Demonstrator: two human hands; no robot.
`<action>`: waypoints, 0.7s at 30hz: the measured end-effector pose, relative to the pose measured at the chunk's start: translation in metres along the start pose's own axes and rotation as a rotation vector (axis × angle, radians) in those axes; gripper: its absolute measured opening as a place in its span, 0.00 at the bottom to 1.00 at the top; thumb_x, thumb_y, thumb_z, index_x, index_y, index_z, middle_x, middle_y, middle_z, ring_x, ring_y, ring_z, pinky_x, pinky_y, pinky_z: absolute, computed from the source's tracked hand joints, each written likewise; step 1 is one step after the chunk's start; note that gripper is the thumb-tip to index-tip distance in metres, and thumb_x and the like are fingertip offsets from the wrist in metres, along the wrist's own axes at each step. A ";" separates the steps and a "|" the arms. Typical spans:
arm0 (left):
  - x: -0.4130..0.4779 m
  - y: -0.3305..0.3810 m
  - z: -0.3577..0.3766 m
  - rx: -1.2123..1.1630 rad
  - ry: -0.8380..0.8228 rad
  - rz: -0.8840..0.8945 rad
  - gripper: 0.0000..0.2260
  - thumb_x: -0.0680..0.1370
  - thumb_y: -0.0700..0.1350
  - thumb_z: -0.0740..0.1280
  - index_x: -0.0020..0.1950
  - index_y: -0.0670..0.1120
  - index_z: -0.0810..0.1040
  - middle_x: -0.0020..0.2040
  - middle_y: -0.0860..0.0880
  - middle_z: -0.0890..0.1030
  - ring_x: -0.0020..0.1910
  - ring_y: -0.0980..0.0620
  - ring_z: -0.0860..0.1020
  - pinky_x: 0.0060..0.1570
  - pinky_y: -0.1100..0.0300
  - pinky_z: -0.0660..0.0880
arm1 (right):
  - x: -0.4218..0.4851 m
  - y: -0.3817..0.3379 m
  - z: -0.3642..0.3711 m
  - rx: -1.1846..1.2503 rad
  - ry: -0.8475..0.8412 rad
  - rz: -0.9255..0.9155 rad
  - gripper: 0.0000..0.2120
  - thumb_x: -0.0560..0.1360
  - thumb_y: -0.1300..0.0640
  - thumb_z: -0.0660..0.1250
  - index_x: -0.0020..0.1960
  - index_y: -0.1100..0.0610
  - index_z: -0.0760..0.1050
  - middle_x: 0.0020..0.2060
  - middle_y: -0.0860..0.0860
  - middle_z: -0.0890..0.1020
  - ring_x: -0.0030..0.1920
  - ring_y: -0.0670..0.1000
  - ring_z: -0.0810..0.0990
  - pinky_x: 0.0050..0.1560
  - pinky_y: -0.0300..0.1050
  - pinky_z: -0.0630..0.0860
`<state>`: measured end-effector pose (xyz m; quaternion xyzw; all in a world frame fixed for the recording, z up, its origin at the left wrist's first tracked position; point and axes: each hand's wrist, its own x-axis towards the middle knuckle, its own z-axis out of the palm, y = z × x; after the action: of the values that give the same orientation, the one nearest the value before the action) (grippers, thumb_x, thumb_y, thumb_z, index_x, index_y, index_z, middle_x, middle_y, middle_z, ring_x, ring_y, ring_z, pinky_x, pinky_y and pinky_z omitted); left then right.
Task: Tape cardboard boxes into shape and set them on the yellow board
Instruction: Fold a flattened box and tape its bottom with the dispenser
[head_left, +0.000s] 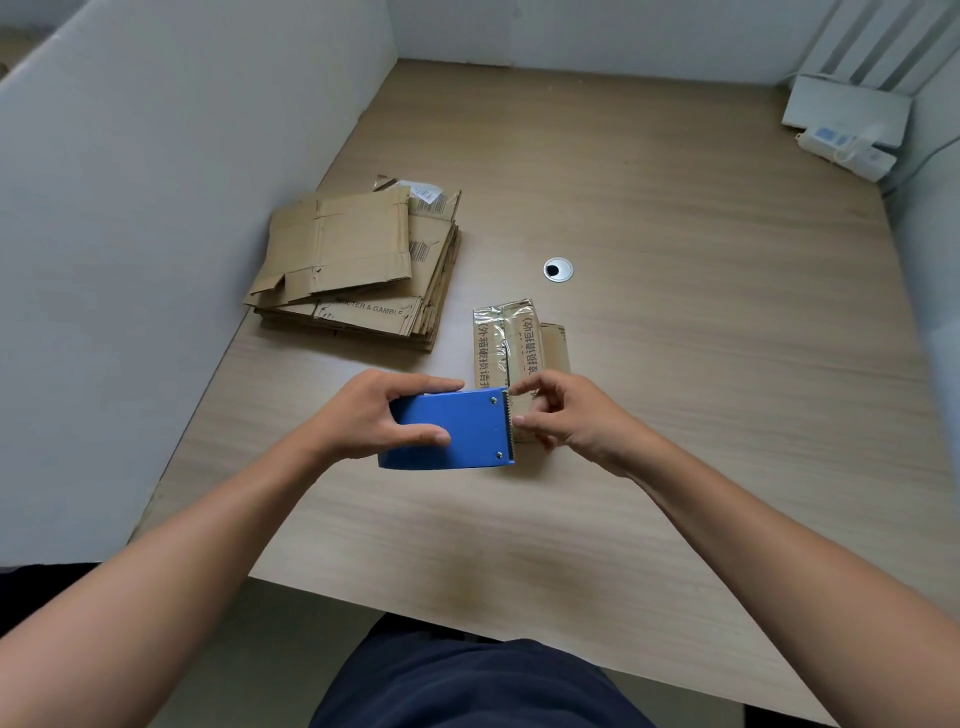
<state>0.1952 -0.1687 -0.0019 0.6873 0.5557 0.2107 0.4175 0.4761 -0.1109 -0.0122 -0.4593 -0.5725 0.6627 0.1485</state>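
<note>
My left hand (382, 415) grips a blue tape dispenser (462, 428) above the near middle of the wooden table (675, 312), its toothed blade pointing right. My right hand (563, 415) pinches at the tape end right beside that blade. Just behind both hands lies a small cardboard box (511, 343) covered in shiny clear tape with printed characters; its near end is hidden by the dispenser and my fingers. A stack of flattened cardboard boxes (358, 270) lies to the left by the partition. No yellow board is in view.
Grey partition walls (156, 234) enclose the table on the left, back and right. A round cable grommet (558, 269) sits mid-table. A white device (847, 109) and a power strip (847, 148) occupy the far right corner. The table's near edge runs just before my lap.
</note>
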 end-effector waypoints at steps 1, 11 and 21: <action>0.000 0.002 0.003 0.008 0.025 0.009 0.26 0.66 0.75 0.71 0.63 0.72 0.77 0.54 0.65 0.83 0.52 0.55 0.81 0.50 0.59 0.78 | -0.001 -0.001 0.001 -0.011 0.006 0.019 0.09 0.76 0.66 0.72 0.54 0.60 0.77 0.30 0.51 0.75 0.28 0.46 0.75 0.31 0.42 0.74; -0.010 0.016 0.013 -0.159 0.086 -0.022 0.20 0.69 0.68 0.74 0.60 0.68 0.81 0.57 0.61 0.84 0.55 0.52 0.82 0.51 0.59 0.79 | -0.013 -0.008 0.000 0.130 0.067 0.109 0.08 0.77 0.68 0.70 0.40 0.62 0.76 0.31 0.54 0.78 0.26 0.47 0.73 0.30 0.41 0.69; -0.031 0.014 0.008 -0.422 0.165 -0.053 0.22 0.65 0.67 0.78 0.57 0.64 0.85 0.59 0.56 0.85 0.57 0.56 0.82 0.52 0.63 0.78 | -0.038 -0.027 -0.010 0.323 0.032 -0.016 0.05 0.78 0.66 0.69 0.44 0.61 0.76 0.32 0.52 0.75 0.33 0.51 0.70 0.32 0.42 0.69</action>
<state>0.2004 -0.2005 0.0106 0.5505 0.5494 0.3669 0.5104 0.4952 -0.1238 0.0294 -0.4355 -0.4597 0.7375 0.2347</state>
